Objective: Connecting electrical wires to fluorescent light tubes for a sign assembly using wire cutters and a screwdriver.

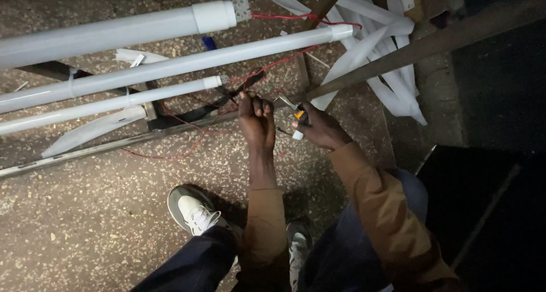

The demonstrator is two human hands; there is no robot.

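Note:
My left hand (256, 116) is closed on thin dark and red wires (267, 64) that run from the ends of the white tube lamps (170, 64). My right hand (321, 128) grips a small tool with a yellow, black and white handle (298, 121); its metal tip (284, 101) points toward the wires held in my left hand. Both hands meet just below the lamp ends, above a long metal fixture rail (114, 144). Brown sleeves cover both forearms.
Three long white tube lamps lie side by side on a speckled concrete floor (85, 223). A pile of white lamp covers (387, 53) sits at the upper right under a slanted wooden beam (443, 38). My shoes (193, 209) stand below. A dark surface (483, 201) fills the right.

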